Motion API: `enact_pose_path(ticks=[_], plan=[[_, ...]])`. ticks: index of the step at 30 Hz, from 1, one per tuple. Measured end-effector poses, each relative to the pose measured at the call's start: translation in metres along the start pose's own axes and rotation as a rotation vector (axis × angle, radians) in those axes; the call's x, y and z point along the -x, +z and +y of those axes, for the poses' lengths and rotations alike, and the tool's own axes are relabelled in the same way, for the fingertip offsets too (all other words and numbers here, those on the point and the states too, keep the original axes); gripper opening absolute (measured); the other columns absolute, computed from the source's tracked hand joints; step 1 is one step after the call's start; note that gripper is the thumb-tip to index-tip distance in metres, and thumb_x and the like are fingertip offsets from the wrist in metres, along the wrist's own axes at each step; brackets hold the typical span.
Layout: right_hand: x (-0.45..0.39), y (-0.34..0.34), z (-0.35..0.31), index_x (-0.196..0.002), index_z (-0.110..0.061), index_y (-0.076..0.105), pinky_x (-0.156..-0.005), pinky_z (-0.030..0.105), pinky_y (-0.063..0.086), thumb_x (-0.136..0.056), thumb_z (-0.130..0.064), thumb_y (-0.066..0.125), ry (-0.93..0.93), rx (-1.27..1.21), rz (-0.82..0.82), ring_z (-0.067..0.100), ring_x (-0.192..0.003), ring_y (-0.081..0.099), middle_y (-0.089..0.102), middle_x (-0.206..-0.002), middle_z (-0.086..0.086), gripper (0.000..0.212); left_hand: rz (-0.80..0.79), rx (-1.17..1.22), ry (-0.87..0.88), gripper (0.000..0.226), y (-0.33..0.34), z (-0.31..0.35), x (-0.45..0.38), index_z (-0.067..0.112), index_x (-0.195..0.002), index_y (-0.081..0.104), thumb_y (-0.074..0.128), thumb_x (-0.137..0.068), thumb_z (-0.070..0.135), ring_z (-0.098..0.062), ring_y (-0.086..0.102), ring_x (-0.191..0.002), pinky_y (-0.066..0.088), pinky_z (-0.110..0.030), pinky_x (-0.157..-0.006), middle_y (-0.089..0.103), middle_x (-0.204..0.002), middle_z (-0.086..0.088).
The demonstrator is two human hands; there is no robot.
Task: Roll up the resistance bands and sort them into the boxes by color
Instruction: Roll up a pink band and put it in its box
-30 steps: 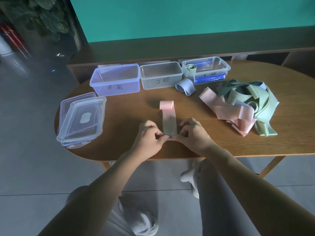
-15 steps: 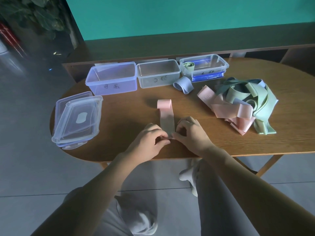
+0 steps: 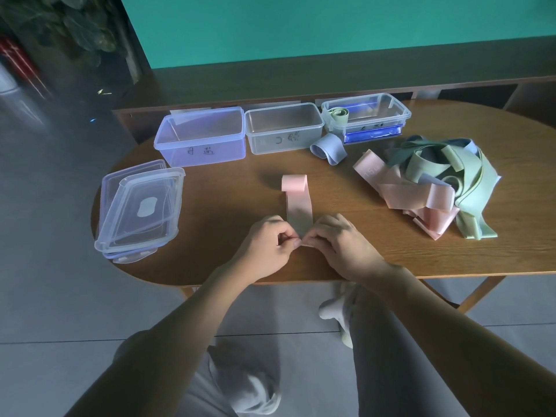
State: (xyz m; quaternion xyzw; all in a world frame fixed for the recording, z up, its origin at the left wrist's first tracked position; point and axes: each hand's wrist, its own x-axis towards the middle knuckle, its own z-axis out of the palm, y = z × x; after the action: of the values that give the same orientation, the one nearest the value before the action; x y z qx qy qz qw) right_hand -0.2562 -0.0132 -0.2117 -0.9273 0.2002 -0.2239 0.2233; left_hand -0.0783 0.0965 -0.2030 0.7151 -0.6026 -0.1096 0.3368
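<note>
A pink resistance band (image 3: 298, 203) lies flat on the wooden table (image 3: 210, 266), its far end curled up. My left hand (image 3: 267, 248) and my right hand (image 3: 340, 245) pinch its near end, which is folded over between my fingertips. Three clear boxes stand at the back: a bluish one (image 3: 201, 138), a middle one (image 3: 282, 127), and a right one (image 3: 365, 115) that holds a rolled green band (image 3: 338, 114). A loosely rolled blue band (image 3: 328, 148) lies in front of the boxes. A tangled heap of pink and green bands (image 3: 433, 188) lies at the right.
Stacked clear lids (image 3: 140, 209) sit at the table's left end. The table's near edge runs just under my wrists. A low wooden shelf (image 3: 451, 91) stands behind the table. My legs and socked feet are below, over a grey tiled floor.
My fingers have closed in on the band's near end and begun to fold it over. The flat stretch of band looks a little shorter.
</note>
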Motion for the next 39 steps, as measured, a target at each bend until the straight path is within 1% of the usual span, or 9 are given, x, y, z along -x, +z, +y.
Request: enact_pose_path(ticks=[3,8,13,15,22,26,30,34,39], plan=[[0.001,-0.003,0.001,-0.098,-0.032,0.071,-0.087,0.038,0.048,-0.095,-0.048,0.062,-0.004,-0.038,0.008,0.012,-0.093,0.051,0.061,-0.096,-0.013,0.019,-0.004,0.005,-0.012,0.005,0.000,0.001,-0.001,0.016,-0.086,0.074,0.075,-0.088,0.021,-0.005,0.060,-0.082,0.054,-0.029,-0.074,0.063,-0.087,0.009],[-0.005,0.000,-0.003,-0.090,-0.030,0.074,-0.088,0.042,0.048,-0.090,-0.043,0.069,0.055,-0.051,0.062,0.011,-0.091,0.053,0.061,-0.090,-0.014,0.014,-0.005,0.072,-0.030,0.009,-0.001,0.003,0.000,0.019,-0.084,0.067,0.074,-0.088,0.015,-0.009,0.058,-0.083,0.052,-0.029,-0.074,0.061,-0.086,0.008],[-0.010,-0.001,-0.004,-0.086,-0.026,0.072,-0.080,0.027,0.040,-0.085,-0.039,0.077,0.177,-0.100,0.099,0.006,-0.085,0.049,0.059,-0.087,-0.013,0.014,0.021,0.103,-0.017,0.009,-0.001,0.006,-0.002,0.019,-0.089,0.069,0.073,-0.089,0.010,-0.010,0.062,-0.084,0.054,-0.030,-0.074,0.066,-0.085,0.012],[-0.012,-0.001,-0.005,-0.085,-0.025,0.071,-0.077,0.026,0.037,-0.084,-0.038,0.078,0.216,-0.104,0.101,0.007,-0.084,0.049,0.059,-0.087,-0.012,0.015,0.066,0.069,0.019,0.010,0.001,0.003,-0.001,0.019,-0.089,0.070,0.073,-0.089,0.009,-0.009,0.063,-0.083,0.055,-0.029,-0.073,0.067,-0.085,0.011],[-0.015,-0.001,-0.008,-0.083,-0.025,0.069,-0.078,0.030,0.042,-0.086,-0.036,0.075,0.263,-0.091,0.086,0.012,-0.086,0.050,0.058,-0.086,-0.011,0.014,0.102,-0.105,0.165,0.005,0.006,-0.004,0.005,0.013,-0.090,0.069,0.072,-0.092,0.016,-0.004,0.055,-0.089,0.052,-0.025,-0.079,0.059,-0.099,0.006],[-0.015,-0.001,-0.010,-0.090,-0.018,0.072,-0.078,0.029,0.044,-0.087,-0.029,0.075,0.287,-0.088,0.134,0.012,-0.085,0.052,0.058,-0.091,-0.008,0.011,0.087,-0.102,0.142,0.013,0.003,-0.003,0.005,0.014,-0.092,0.073,0.074,-0.091,0.027,-0.003,0.054,-0.087,0.050,-0.018,-0.076,0.056,-0.100,0.008],[-0.011,0.000,-0.007,-0.090,-0.026,0.071,-0.081,0.032,0.046,-0.088,-0.029,0.075,0.220,-0.131,0.154,0.005,-0.083,0.053,0.057,-0.094,-0.014,0.006,0.121,-0.112,0.145,0.009,0.005,-0.002,0.004,0.013,-0.090,0.075,0.074,-0.091,0.022,-0.005,0.056,-0.083,0.053,-0.024,-0.073,0.059,-0.096,0.005],[-0.007,-0.002,-0.004,-0.091,-0.032,0.068,-0.087,0.041,0.049,-0.093,-0.034,0.066,0.110,-0.076,0.069,0.006,-0.092,0.057,0.060,-0.098,-0.017,0.003,0.126,-0.118,0.137,0.007,0.005,-0.002,0.002,0.013,-0.090,0.077,0.074,-0.090,0.020,-0.007,0.057,-0.080,0.053,-0.026,-0.070,0.059,-0.094,0.003],[-0.009,-0.001,-0.003,-0.090,-0.032,0.069,-0.086,0.043,0.051,-0.092,-0.035,0.067,0.118,-0.053,0.059,0.006,-0.091,0.057,0.061,-0.094,-0.019,0.004,0.125,-0.059,0.122,0.004,0.004,-0.005,0.000,0.015,-0.090,0.079,0.078,-0.088,0.017,-0.007,0.057,-0.082,0.049,-0.020,-0.071,0.062,-0.092,0.004]])
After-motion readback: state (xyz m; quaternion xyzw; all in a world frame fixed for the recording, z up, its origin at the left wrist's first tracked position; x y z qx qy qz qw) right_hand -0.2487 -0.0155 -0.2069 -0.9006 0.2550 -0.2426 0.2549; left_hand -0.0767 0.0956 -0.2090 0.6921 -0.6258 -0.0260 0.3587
